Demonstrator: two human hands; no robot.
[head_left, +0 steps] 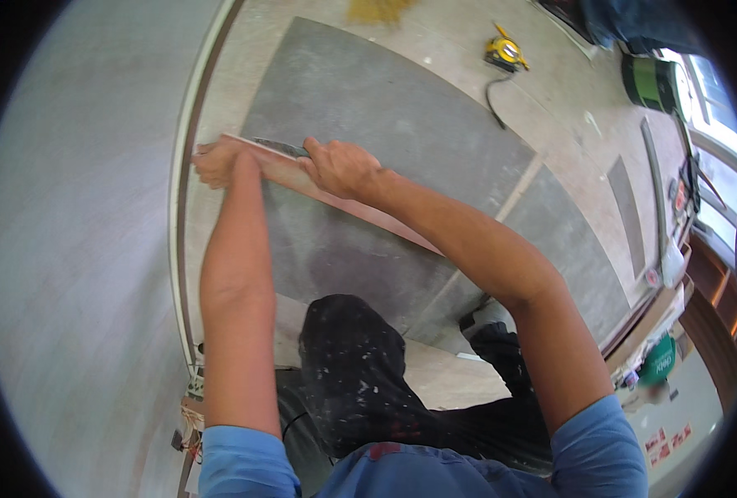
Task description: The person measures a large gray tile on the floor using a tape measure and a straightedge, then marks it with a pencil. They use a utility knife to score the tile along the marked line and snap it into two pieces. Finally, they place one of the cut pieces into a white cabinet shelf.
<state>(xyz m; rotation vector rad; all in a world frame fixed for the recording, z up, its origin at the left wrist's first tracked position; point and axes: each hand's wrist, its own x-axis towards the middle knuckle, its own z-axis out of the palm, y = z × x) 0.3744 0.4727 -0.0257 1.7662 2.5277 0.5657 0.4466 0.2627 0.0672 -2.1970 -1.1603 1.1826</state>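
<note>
A single wide fisheye view from a camera on the person's head, looking steeply down and forward over their own arms. A dark round border rings the picture, and straight edges bow toward it. Both forearms rise from the lower edge, close to the lens, and reach the left hand (pixel 217 162) and right hand (pixel 341 168) just above the middle. The person's knee (pixel 352 353) sits directly below. The floor (pixel 402 116) fills the centre and top, a wall (pixel 78 249) curves down the left, and a window (pixel 713 116) sits at the far right rim.
</note>
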